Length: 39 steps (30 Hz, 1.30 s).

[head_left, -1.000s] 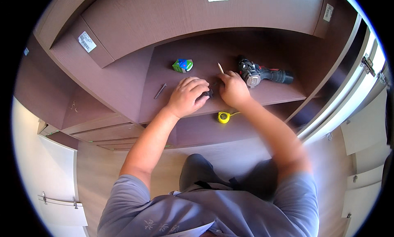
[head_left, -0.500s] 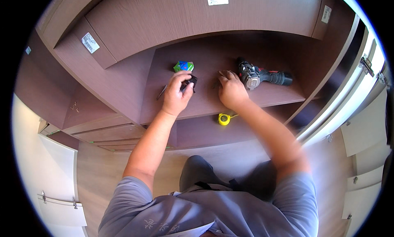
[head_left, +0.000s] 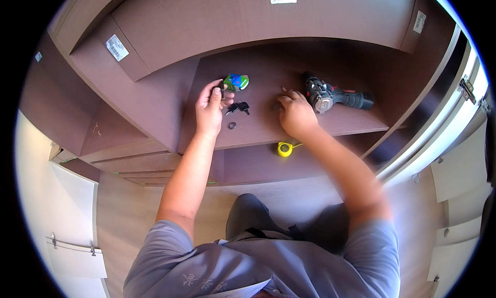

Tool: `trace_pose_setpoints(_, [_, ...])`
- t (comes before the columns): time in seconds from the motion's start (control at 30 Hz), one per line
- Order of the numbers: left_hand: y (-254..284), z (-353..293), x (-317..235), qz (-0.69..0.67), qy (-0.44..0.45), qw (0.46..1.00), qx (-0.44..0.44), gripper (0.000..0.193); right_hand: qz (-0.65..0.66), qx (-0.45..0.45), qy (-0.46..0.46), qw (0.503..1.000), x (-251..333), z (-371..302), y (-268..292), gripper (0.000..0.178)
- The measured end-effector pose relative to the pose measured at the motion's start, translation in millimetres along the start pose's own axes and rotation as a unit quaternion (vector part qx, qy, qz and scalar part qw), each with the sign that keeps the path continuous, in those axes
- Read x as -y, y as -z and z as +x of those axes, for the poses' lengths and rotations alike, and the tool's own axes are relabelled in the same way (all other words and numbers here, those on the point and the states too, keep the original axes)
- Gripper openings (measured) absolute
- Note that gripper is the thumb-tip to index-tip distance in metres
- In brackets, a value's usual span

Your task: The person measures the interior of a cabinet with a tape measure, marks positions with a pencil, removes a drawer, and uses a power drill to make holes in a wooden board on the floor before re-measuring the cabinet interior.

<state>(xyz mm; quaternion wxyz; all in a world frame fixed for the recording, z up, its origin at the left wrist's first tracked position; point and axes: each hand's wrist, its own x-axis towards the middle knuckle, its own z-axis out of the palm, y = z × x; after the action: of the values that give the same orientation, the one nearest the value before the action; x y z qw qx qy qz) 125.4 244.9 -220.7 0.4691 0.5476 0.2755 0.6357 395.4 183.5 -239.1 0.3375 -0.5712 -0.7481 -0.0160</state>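
Left hand now, grip pinched round a small dark piece, toward the shelf's left edge; looks light and stiff, so hold its sides! Right hand curled; its contents, can't tell.

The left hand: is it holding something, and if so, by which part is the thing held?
The left hand holds a small dark object between thumb and fingers; which part is gripped cannot be told.
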Motion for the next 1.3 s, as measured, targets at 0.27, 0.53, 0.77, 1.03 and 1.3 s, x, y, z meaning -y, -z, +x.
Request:
trace_pose_setpoints(0.27, [15,6,-1,-0.191,0.146,0.971,0.004,0.029,0.047,-0.071,0.122,0.989,10,2,14,0.027])
trace_pose_setpoints(0.53, [35,15,5,-0.254,0.164,0.95,0.075,0.038,-0.03,0.106,0.083,0.99,83,61,-33,0.032])
trace_pose_setpoints(0.77, [24,15,0,-0.276,0.134,0.951,0.033,0.023,0.057,0.096,0.062,0.992,72,67,-35,0.025])
trace_pose_setpoints(1.03, [32,20,15,-0.262,0.115,0.958,0.02,0.013,0.258,-0.1,0.018,0.961,74,59,-28,0.023])
trace_pose_setpoints(1.3, [19,16,8,-0.157,0.104,0.981,0.037,0.024,0.271,-0.122,0.034,0.954,76,59,-28,0.023])
